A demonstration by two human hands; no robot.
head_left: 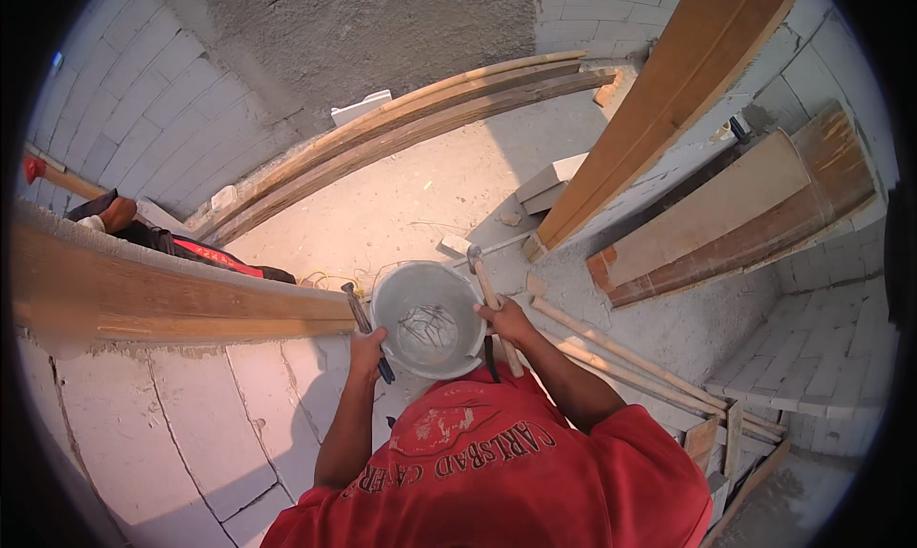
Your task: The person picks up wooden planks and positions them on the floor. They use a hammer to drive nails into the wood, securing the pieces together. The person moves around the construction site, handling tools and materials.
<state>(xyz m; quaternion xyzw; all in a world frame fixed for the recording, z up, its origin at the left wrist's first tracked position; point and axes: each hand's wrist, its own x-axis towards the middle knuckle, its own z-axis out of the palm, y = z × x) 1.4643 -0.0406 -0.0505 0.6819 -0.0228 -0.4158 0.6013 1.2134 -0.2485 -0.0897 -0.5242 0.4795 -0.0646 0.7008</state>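
Note:
A grey plastic bucket point(386, 295) stands close in front of my red shirt, with several loose nails point(428, 328) at its bottom. At its left side, my left hand point(366, 349) is closed around a pair of pincers point(357, 307); the metal jaws point away and the dark blue handle ends stick out below. On the right, my right hand point(508, 323) grips a hammer point(484, 279) by its wooden handle, head pointing away. Both hands are against or very near the bucket's rim; actual contact is hard to make out.
A wooden post point(659, 99) rises at the right, another wooden beam point(191, 295) spans the left. Long timbers point(401, 118) lie across the far floor. Wooden poles point(630, 352) and leaning boards point(735, 214) are to the right. A co-worker's dark sleeve point(205, 252) shows at the left.

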